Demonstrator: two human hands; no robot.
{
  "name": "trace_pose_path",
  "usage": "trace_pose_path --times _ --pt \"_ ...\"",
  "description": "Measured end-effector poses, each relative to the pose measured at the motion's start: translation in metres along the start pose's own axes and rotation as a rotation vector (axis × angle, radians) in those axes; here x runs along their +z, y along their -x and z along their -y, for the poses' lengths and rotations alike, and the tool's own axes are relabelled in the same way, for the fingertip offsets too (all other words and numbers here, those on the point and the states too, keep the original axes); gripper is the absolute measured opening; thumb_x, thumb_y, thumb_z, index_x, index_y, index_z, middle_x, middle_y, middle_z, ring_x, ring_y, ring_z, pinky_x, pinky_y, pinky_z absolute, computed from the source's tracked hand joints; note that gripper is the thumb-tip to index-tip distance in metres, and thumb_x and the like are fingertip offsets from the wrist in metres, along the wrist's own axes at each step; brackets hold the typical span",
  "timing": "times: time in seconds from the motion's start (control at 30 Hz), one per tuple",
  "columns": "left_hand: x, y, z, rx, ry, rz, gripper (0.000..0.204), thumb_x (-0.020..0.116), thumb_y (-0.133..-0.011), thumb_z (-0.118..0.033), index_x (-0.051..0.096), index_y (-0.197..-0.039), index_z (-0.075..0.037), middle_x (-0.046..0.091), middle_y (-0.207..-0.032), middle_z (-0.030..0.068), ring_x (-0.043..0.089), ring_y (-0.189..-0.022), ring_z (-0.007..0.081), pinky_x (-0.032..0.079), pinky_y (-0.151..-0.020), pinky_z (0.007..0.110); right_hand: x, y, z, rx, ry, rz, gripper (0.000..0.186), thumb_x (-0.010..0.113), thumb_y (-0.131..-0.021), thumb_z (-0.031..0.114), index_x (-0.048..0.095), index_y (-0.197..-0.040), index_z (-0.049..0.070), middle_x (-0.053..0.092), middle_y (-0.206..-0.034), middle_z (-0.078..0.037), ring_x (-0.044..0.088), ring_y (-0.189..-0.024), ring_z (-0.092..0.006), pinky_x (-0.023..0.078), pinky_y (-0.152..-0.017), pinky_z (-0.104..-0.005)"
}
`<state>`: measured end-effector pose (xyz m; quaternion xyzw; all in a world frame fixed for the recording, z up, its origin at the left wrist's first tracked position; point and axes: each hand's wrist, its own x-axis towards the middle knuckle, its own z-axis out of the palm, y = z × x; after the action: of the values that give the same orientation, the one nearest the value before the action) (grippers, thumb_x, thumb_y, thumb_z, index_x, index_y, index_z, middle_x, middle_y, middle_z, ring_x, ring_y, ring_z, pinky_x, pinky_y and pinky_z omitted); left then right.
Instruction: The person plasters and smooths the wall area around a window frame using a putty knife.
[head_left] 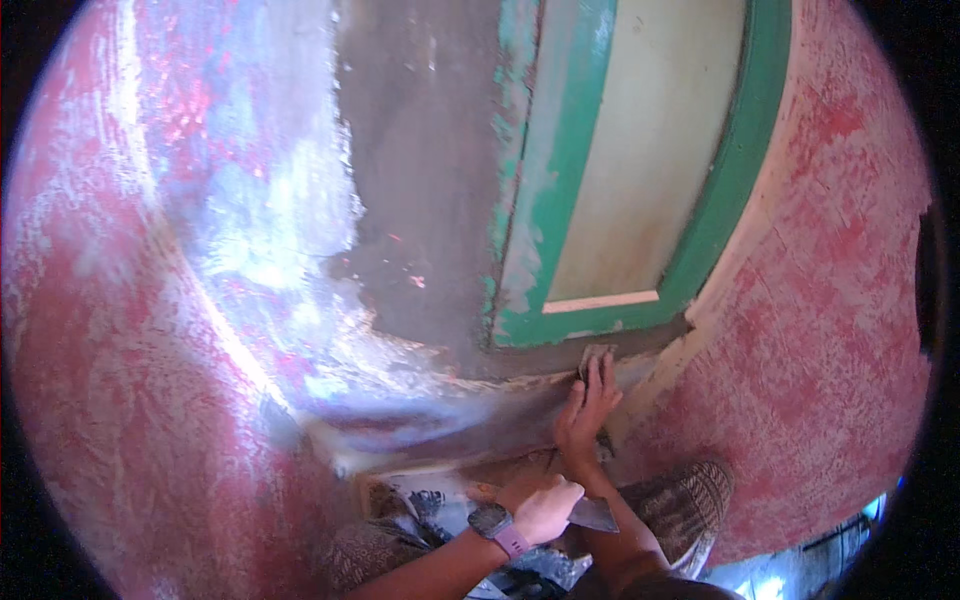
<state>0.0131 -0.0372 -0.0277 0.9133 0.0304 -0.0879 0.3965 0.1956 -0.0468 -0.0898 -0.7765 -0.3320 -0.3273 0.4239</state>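
My right hand (586, 405) reaches to the grey plaster strip (640, 340) below a green-framed panel (560, 250), fingers pressed on a small flat scraper blade (596, 352). My left hand (540, 508), with a watch on the wrist, is closed around a wider putty knife (593, 516), its blade pointing right across my right forearm. The wall left of the panel carries a broad band of grey filler (410, 180) and a pale, shiny patchy area (260, 200).
Pink mottled walls (100, 350) stand on both sides, with pale corner edges (230, 340). A littered surface (410, 500) lies low between my legs, whose patterned clothing (690, 500) shows at both sides. A brighter floor area (760, 570) shows at lower right.
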Motion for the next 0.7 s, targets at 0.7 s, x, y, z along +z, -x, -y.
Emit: trace_pose_path --times 0.7 --pt "0.007 -0.007 0.005 0.084 -0.085 0.001 0.043 0.07 -0.081 -0.006 0.062 -0.124 -0.008 0.065 -0.115 0.0172 0.061 -0.112 0.0389 0.052 -0.094 0.05 0.007 0.0 -0.031 0.136 0.155 -0.107 0.05 0.054 -0.1 0.016 0.047 -0.148 0.005 0.041 -0.154 -0.027 0.046 -0.128 -0.0481 0.034 -0.104 -0.0558"
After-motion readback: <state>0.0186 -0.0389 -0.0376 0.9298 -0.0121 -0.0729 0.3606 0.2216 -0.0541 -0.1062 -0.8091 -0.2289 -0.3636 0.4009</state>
